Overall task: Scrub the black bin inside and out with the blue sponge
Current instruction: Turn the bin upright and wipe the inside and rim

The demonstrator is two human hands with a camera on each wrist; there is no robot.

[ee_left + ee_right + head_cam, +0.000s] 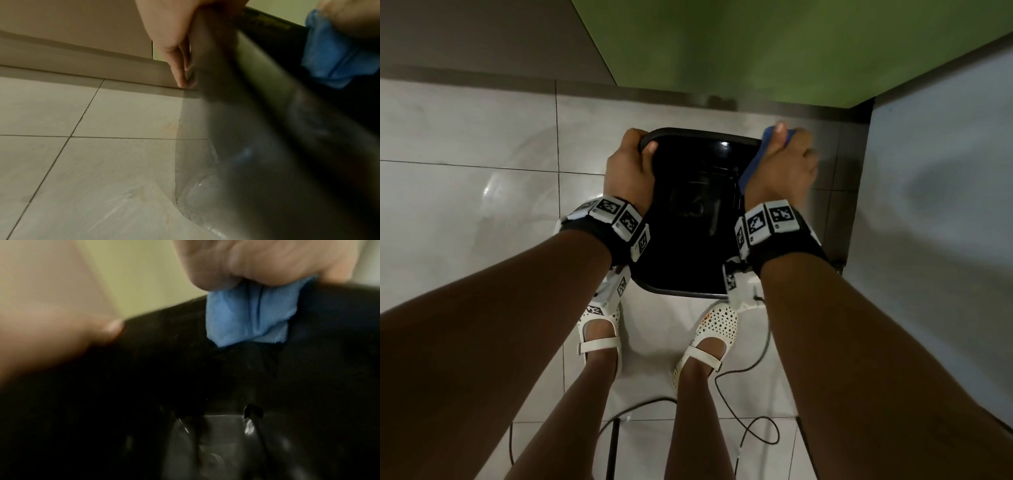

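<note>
The black bin (688, 219) stands on the tiled floor in front of my feet, its mouth facing up. My left hand (628, 164) grips the far left corner of its rim, thumb inside, fingers down the outer wall (180, 73). My right hand (784, 164) holds the blue sponge (755, 161) against the far right corner of the rim, folded over the edge. In the right wrist view the blue sponge (248, 316) hangs from my curled fingers onto the bin's inner wall (185, 369). The left wrist view shows the sponge (333, 52) at the rim, top right.
A green wall (756, 44) rises just behind the bin, and a pale panel (945, 205) stands close on the right. Black cables (753, 431) trail over the white floor tiles (465, 171) near my white shoes (709, 339).
</note>
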